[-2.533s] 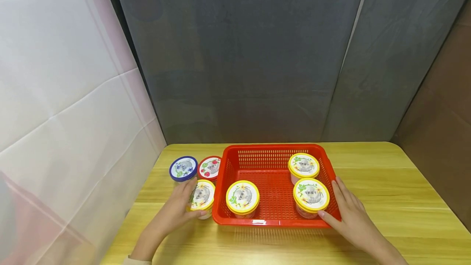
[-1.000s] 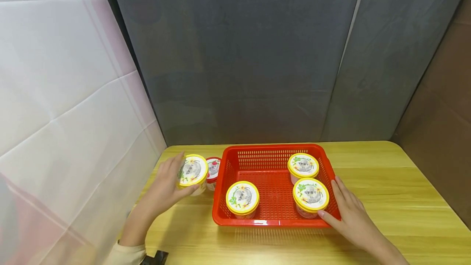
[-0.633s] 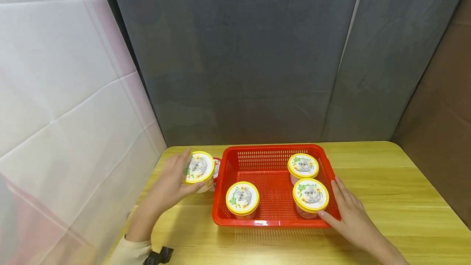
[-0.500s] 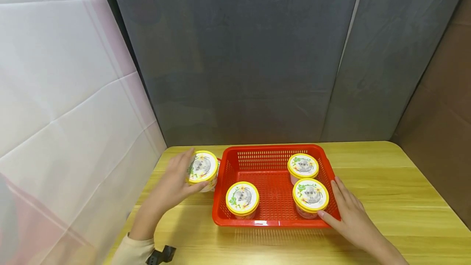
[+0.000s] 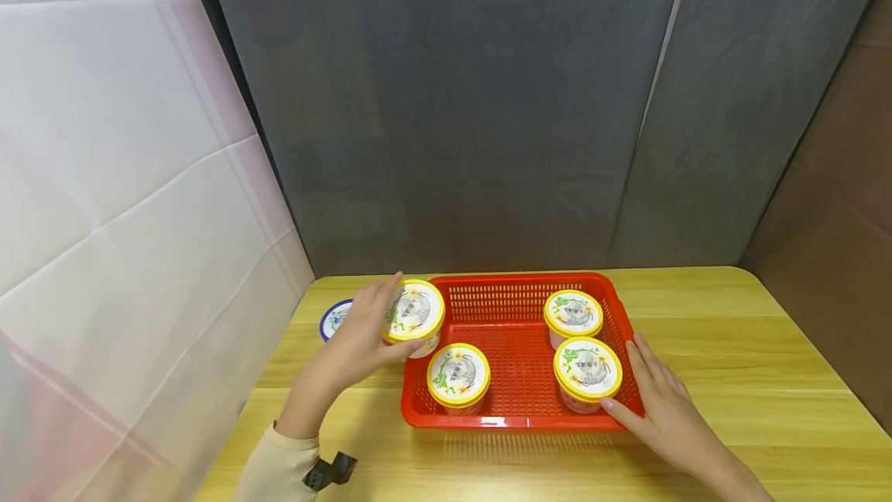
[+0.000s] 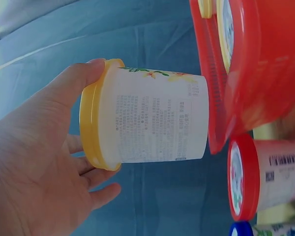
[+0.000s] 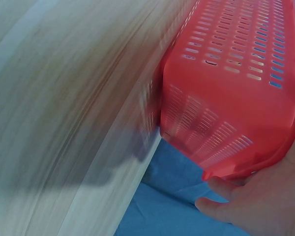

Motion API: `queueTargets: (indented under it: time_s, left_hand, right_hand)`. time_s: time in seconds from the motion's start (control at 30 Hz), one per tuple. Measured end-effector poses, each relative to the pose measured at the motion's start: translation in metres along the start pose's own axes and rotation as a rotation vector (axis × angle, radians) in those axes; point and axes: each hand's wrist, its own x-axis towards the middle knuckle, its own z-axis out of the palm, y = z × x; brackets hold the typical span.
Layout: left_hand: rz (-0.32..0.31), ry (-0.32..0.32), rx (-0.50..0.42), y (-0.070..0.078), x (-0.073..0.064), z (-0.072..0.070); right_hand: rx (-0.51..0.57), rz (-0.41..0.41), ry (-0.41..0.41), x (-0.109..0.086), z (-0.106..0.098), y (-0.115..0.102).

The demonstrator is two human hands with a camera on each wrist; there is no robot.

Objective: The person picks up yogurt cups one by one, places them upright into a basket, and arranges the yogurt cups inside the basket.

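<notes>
My left hand (image 5: 358, 335) holds a yellow-lidded tub (image 5: 414, 312) by its lid, raised above the left rim of the red plastic basket (image 5: 516, 421). The left wrist view shows thumb and fingers round the lid (image 6: 91, 123), with the tub's printed white side visible. Three more yellow-lidded tubs stand upright in the basket: one at front left (image 5: 459, 374), one at front right (image 5: 588, 368) and one behind it (image 5: 574, 312). At the basket's right front corner my right hand (image 5: 665, 413) grips the rim, thumb over the front and fingers along the right side.
A blue-lidded tub (image 5: 334, 318) stands on the wooden table (image 5: 753, 378), left of the basket and partly behind my left hand. Beside the basket is a red-lidded tub (image 6: 243, 179), hidden in the head view. Grey panels (image 5: 453, 138) close off the back.
My left hand has lifted the yellow-lidded tub from the table and carried it right, over the basket's left rim. The blue-lidded tub shows again. My right hand and the basket keep their place.
</notes>
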Motion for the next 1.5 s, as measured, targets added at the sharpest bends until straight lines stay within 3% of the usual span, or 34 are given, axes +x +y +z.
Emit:
queueTargets:
  time_s: [0.43,0.87,1.2,1.5]
  left_hand:
    - [0.056,-0.056,-0.018,0.030,0.023,0.020]
    - [0.160,-0.117,-0.018,0.063,0.045,0.045]
    - [0.210,-0.165,-0.012,0.075,0.050,0.061]
    - [0.242,-0.207,0.003,0.076,0.050,0.075]
  right_hand:
    - [0.001,0.000,-0.003,-0.001,-0.001,0.000]
    - [0.008,0.000,0.003,-0.003,-0.001,0.000]
    - [0.003,-0.006,0.008,-0.003,-0.001,-0.001]
    - [0.004,-0.005,0.008,-0.001,0.000,-0.002]
